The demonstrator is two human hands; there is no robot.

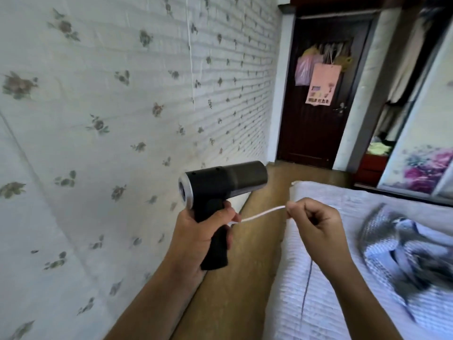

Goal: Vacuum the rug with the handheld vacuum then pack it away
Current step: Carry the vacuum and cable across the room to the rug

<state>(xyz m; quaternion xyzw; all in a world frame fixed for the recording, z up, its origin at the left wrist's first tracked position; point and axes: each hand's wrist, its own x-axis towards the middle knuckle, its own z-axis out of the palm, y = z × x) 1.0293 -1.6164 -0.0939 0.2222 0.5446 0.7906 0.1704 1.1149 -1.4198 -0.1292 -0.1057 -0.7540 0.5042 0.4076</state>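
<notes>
Two bare forearms rise from the bottom edge. The left one ends in the left hand point(196, 231), whose fingers and thumb are wrapped tight round the grip of the handheld vacuum point(220, 185). It is held up in the air in front of the flowered wall point(98, 119), above a strip of wooden floor point(257, 241). The vacuum's barrel lies nearly level, its long axis running left to right and slightly upward. The silver-ringed end faces left and back toward the camera, while the dark cylindrical end points right, toward the dark door point(313, 133) at the far end of the room. The black grip drops down from the barrel, leaning a little to the right. The right hand point(316, 222) is level with the grip and well apart from it, over the edge of a white ribbed textile point(318, 290). Its fingers are curled in, and thumb and forefinger pinch the end of a thin white cord point(262, 213). The cord stretches taut from that pinch back to the left hand at the grip.
</notes>
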